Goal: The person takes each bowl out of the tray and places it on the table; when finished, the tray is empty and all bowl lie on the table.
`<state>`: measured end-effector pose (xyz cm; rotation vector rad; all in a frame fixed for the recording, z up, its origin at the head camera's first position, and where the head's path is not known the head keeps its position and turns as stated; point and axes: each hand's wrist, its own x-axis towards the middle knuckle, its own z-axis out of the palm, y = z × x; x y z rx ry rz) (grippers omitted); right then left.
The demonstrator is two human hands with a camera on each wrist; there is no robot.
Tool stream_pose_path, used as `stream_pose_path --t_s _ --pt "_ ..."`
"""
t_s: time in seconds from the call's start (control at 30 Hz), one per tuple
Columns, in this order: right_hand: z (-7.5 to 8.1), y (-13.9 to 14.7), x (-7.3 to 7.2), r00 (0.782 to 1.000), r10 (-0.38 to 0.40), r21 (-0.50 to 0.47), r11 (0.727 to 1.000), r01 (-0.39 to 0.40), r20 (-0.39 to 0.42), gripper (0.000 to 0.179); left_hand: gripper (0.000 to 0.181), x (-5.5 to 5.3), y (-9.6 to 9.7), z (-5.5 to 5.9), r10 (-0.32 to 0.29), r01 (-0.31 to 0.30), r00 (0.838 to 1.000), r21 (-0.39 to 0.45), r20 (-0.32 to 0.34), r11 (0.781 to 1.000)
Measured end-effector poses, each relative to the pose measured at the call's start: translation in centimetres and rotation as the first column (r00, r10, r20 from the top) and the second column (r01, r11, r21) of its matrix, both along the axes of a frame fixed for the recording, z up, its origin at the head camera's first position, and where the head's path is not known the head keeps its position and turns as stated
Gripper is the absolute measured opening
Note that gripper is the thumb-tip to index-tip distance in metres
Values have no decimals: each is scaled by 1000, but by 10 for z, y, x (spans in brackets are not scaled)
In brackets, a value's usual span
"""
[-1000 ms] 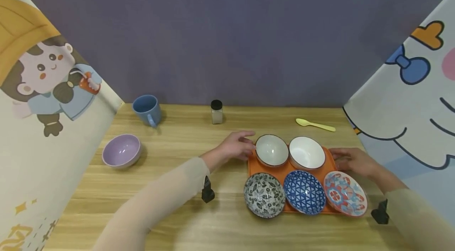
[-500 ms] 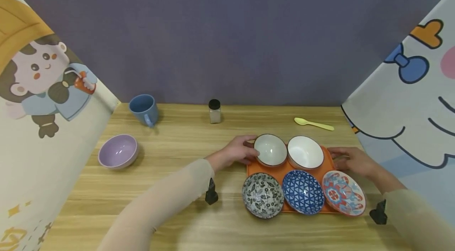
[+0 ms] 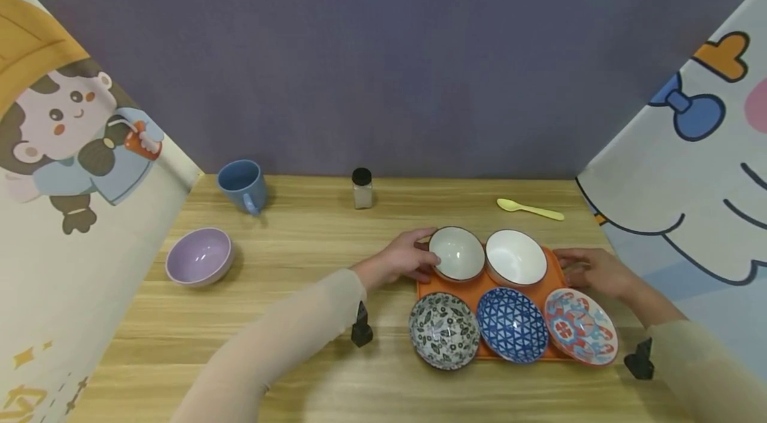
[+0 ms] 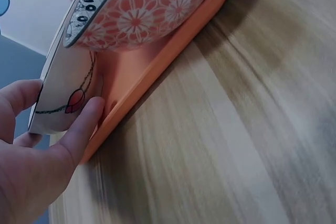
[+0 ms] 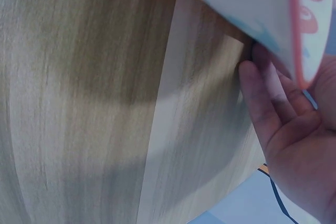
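The left hand holds a pale grey bowl by its left side. In the left wrist view its thumb lies on the flower-painted outer wall and a fingertip reaches the dark rim. That bowl stands on an orange tray beside a white bowl. Along the near side sit a black-and-white floral bowl, a blue patterned bowl and a red-and-blue patterned bowl. At the tray's right edge is the right hand, fingers loosely bent; the patterned bowl partly hides it in the right wrist view, so contact is unclear.
On the left of the wooden table stand a purple bowl and a blue mug. A black-lidded jar is near the back wall. Behind the tray lies a yellow spoon.
My left hand has moved right, from beside the grey bowl to its rim and side. The right hand stays at the tray's right edge. The bowls and tray keep their places.
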<state>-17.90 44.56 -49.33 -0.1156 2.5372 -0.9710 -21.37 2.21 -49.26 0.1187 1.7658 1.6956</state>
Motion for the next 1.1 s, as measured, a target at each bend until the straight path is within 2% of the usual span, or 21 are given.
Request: stream_pose_path --t_s 0.17,0.4,0.77,1.1 --pt "2 -1 1 1000 3 13 1000 -3 -3 61 76 1 1 -1 29 -31 999 35 36 999" --pt "-2 0 3 1000 15 0 1000 -15 -26 59 74 3 1 -2 64 -66 997 63 45 996" --pt "-4 3 5 999 -21 87 996 25 -48 58 68 7 1 4 119 -129 988 108 103 986" --pt "-4 0 10 996 -5 77 997 12 -91 55 64 5 -3 10 128 -136 989 127 68 983"
